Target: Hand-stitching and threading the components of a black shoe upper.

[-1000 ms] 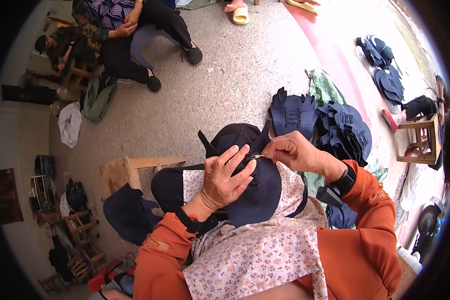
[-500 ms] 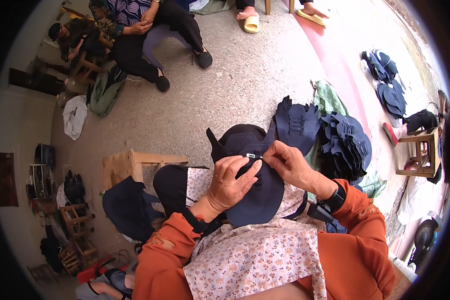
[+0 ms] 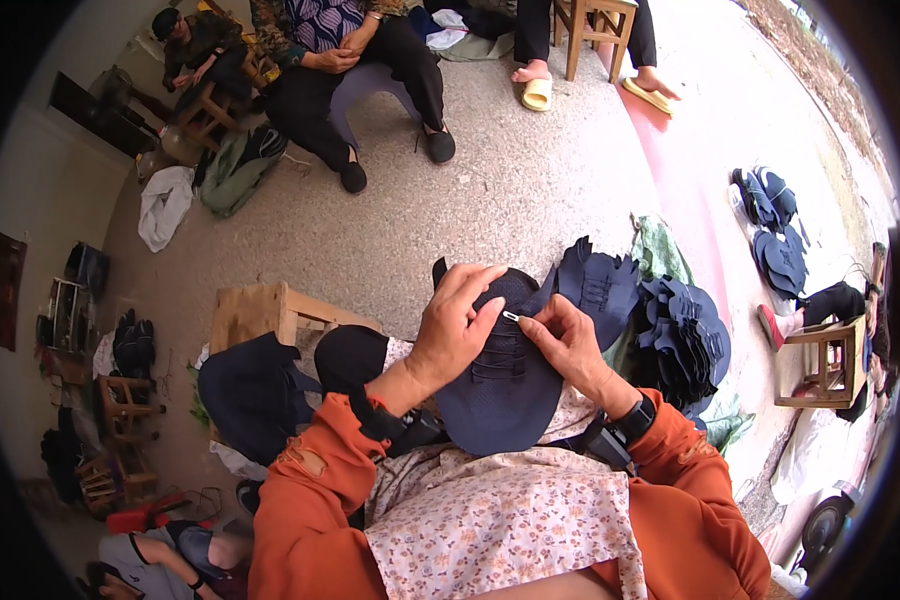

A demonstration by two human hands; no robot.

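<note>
A dark navy shoe upper (image 3: 505,385) with black lacing lies on my lap over a floral apron (image 3: 500,520). My left hand (image 3: 457,325) grips its top edge, fingers curled over the fabric. My right hand (image 3: 570,345) pinches a small silvery lace tip (image 3: 511,316) right beside the left fingertips, above the row of laces. Both sleeves are orange, and a black watch sits on each wrist.
A pile of navy shoe uppers (image 3: 670,320) lies on a green sack at my right. A low wooden stool (image 3: 270,315) with dark cloth (image 3: 250,395) stands at my left. Seated people (image 3: 360,60) are across the concrete floor. Another small stool (image 3: 820,360) stands far right.
The view has shifted, so hands and shoe upper sit slightly lower. My right hand has drawn the lace tip up toward the left fingertips. Both hands keep their hold.
</note>
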